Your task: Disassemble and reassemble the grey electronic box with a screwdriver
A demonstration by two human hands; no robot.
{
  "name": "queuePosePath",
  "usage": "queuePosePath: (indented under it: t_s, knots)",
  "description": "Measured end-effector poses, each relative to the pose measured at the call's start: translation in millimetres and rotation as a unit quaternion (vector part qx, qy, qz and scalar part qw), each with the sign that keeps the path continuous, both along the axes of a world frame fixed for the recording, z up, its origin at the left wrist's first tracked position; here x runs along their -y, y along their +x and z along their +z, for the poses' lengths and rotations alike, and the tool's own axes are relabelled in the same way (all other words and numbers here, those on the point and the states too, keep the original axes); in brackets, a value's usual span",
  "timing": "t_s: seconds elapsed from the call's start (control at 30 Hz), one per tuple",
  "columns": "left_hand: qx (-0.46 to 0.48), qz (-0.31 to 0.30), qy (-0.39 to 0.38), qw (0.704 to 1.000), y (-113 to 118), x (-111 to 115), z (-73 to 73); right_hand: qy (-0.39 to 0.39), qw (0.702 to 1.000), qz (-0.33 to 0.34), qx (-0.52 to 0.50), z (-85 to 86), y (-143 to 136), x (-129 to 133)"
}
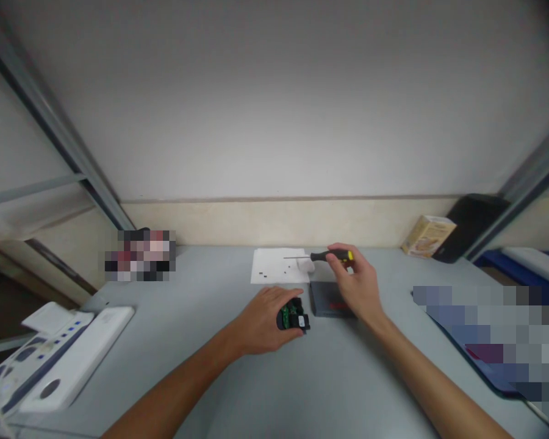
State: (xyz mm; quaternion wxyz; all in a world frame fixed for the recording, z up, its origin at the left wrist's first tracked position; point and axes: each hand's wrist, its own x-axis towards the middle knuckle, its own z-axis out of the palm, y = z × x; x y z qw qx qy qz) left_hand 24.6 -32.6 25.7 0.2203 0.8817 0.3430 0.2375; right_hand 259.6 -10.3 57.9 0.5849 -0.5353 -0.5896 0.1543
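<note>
My left hand [269, 321] is closed round a small black device with a green circuit board [293, 315], fingers on its far side and thumb on its near side. In my right hand [357, 281] is a screwdriver [332, 255] with a black and yellow handle, its thin shaft pointing left above a white sheet of paper [274, 266]. Several tiny dark pieces lie on that sheet. A dark grey flat box [327, 300] with red marking sits below my right hand, partly hidden by it. Near the sheet's right edge is a small whitish object [305, 265], its kind unclear.
White power strips [85, 360] with a cable lie on the left of the grey table [219, 390]. At the back right stand a yellowish carton [427, 236] and a black object [473, 225]. Blurred-out items occupy the left rear and the right side. A wall closes off the back.
</note>
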Motion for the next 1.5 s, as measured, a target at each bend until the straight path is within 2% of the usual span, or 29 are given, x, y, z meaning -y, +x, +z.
queuePosePath:
  t_s: [0.2, 0.53, 0.73, 0.87, 1.0, 1.13, 1.37, 1.5]
  knots:
    - [0.004, 0.007, -0.001, 1.000, -1.8, -0.9, -5.3, 0.006, 0.998, 0.034, 0.051, -11.7, -7.6, 3.7]
    - [0.002, 0.004, -0.008, 1.000, -0.5, -1.2, -5.6, 0.016, 0.993, 0.055, 0.107, -16.5, -9.6, 5.4]
    - [0.033, 0.009, 0.000, 0.999, -1.7, 1.9, -3.4, -0.003, 0.989, 0.028, 0.144, -18.5, -8.4, 2.6]
    - [0.116, 0.065, 0.003, 0.991, -4.6, -2.4, -0.4, -0.012, 0.987, 0.029, 0.157, -19.5, -7.0, 2.0]
    - [0.206, 0.148, -0.013, 0.967, -9.1, -17.6, -2.3, -0.021, 0.986, 0.030, 0.163, -19.2, -6.1, 2.0]
    - [0.234, 0.200, -0.019, 0.951, -14.5, -30.8, -7.3, -0.030, 0.985, 0.025, 0.168, -16.1, -6.2, 2.3]
    - [0.222, 0.212, 0.006, 0.952, -15.4, -33.0, -8.5, -0.039, 0.985, 0.038, 0.166, -15.4, -5.2, 2.2]
    - [0.215, 0.219, 0.024, 0.951, -14.6, -33.5, -8.4, -0.044, 0.991, 0.038, 0.118, -15.5, -5.6, 1.6]
